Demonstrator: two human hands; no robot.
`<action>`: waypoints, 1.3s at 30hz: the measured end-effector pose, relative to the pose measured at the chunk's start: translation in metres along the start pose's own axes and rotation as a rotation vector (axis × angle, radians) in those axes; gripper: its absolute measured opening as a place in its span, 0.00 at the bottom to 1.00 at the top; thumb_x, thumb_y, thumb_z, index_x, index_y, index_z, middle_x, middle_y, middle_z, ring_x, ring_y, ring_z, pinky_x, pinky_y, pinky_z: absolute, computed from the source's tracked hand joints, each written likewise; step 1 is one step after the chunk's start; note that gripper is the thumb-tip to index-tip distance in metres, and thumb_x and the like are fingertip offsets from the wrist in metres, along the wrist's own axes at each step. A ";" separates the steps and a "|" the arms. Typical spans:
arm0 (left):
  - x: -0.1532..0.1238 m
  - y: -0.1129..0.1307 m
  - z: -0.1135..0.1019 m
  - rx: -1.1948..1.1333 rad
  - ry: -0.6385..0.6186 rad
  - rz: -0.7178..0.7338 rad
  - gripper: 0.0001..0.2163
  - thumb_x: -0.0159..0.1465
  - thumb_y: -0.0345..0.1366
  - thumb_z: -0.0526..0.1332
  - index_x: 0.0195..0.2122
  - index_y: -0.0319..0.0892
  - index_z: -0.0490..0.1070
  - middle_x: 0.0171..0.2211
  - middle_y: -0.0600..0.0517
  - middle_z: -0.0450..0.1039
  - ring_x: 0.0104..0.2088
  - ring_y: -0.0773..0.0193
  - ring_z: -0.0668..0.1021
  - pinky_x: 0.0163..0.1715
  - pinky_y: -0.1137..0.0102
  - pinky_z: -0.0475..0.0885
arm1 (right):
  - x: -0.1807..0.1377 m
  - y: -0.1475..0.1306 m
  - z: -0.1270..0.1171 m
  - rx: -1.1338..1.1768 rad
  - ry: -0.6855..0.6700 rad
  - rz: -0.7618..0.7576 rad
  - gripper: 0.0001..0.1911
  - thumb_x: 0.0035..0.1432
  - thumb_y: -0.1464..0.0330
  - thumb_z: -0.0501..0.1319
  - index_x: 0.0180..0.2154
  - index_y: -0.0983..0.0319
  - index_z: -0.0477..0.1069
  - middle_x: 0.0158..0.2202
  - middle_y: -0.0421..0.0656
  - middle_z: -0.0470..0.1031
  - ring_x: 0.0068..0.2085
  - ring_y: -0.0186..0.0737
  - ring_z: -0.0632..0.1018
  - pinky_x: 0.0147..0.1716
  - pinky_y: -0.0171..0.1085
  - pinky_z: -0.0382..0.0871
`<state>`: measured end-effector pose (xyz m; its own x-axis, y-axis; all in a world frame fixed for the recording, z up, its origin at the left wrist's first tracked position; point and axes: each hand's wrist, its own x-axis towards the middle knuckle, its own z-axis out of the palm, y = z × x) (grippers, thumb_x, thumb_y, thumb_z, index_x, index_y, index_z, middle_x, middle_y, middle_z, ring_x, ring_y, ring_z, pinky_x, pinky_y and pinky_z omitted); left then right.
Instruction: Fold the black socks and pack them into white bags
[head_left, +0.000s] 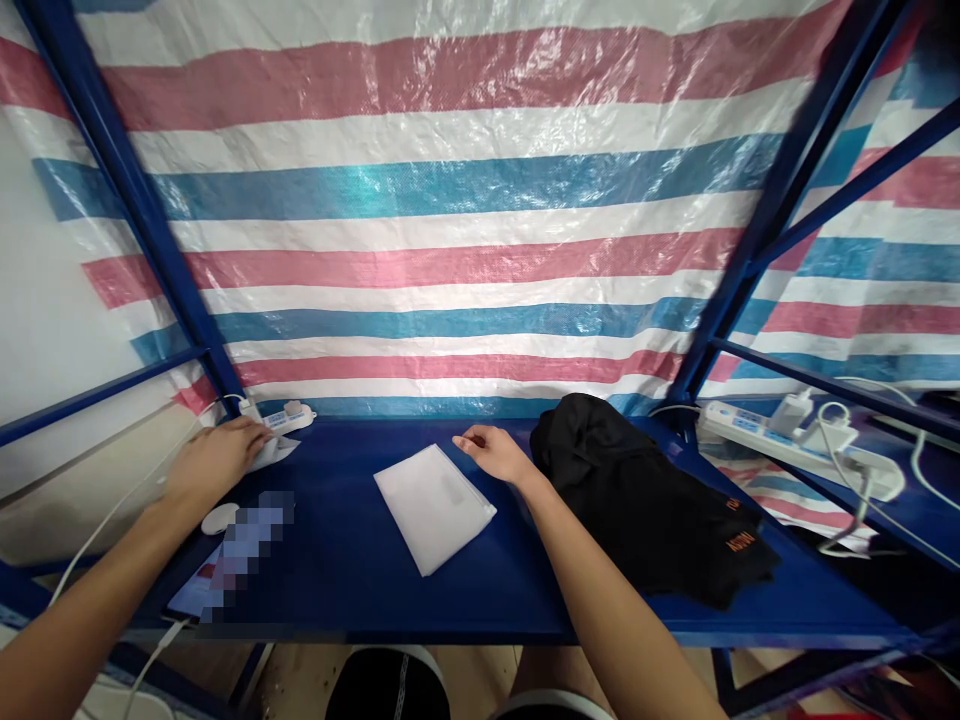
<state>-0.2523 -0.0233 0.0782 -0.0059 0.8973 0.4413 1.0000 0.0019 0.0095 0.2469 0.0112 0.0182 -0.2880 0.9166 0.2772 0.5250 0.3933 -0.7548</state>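
Note:
On the blue desk (330, 590), my left hand (225, 455) is at the far left with its fingers closed over a white crumpled packet (276, 452). Much of that packet is hidden under the hand. My right hand (491, 452) hovers by the upper right edge of a white folded pouch (433, 510), loosely curled, a small gap between thumb and fingers, nothing visible in it. The pouch lies flat and tilted near the desk's middle. A black garment (637, 500) with orange lettering is bunched just right of my right hand.
A phone (196, 590) with a cable and a white round object (220, 518) lie at the left. Behind my left hand is a small power strip (291, 416). A larger power strip (802, 450) with plugs sits at the right, beyond the blue frame post (757, 240). Striped sheeting (465, 200) hangs behind.

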 end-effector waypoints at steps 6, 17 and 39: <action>0.049 0.142 0.038 -0.214 0.052 0.341 0.15 0.75 0.41 0.56 0.46 0.49 0.85 0.48 0.48 0.83 0.48 0.51 0.83 0.49 0.61 0.74 | 0.005 0.010 0.015 -0.029 0.152 -0.188 0.17 0.69 0.59 0.65 0.54 0.60 0.80 0.41 0.45 0.83 0.39 0.44 0.81 0.43 0.42 0.75; 0.022 0.283 0.082 -0.671 0.140 0.588 0.10 0.75 0.38 0.61 0.46 0.50 0.85 0.47 0.50 0.83 0.46 0.54 0.83 0.49 0.60 0.74 | 0.015 0.032 0.022 0.079 0.238 -0.294 0.08 0.68 0.65 0.67 0.46 0.56 0.84 0.41 0.44 0.84 0.40 0.45 0.83 0.40 0.41 0.77; 0.023 0.205 0.081 -1.047 0.138 0.181 0.11 0.67 0.49 0.69 0.43 0.49 0.84 0.40 0.51 0.86 0.41 0.54 0.87 0.44 0.64 0.81 | 0.010 0.032 0.015 -0.231 0.567 -0.235 0.23 0.70 0.64 0.62 0.63 0.61 0.71 0.57 0.55 0.75 0.58 0.57 0.76 0.60 0.57 0.74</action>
<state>-0.0464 0.0338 0.0172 0.0753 0.7885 0.6104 0.4825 -0.5645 0.6697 0.2486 0.0322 -0.0119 0.0178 0.6751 0.7375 0.6764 0.5351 -0.5061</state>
